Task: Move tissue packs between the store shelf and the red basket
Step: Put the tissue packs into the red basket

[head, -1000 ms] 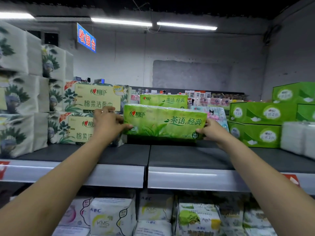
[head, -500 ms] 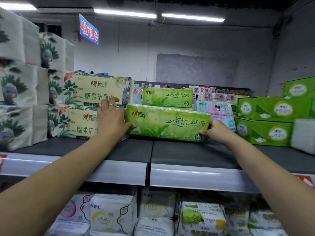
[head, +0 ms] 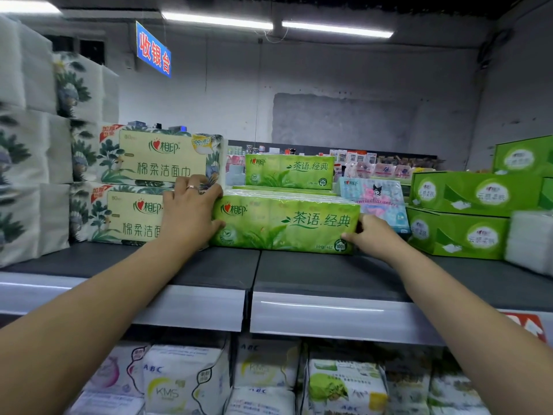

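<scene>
Fingers (head: pixel 206 190) on green tissue pack (head: pixel 284 226), now down on shelf (head: pixel 329 274)

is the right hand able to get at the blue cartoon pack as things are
Probably yes, once it lets go: the right hand grips one end of the green pack, and the blue pack lies just behind it, uncovered.

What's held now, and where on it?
Green tissue pack, by its short ends: left hand on the left end, right hand at the lower right corner.
</scene>
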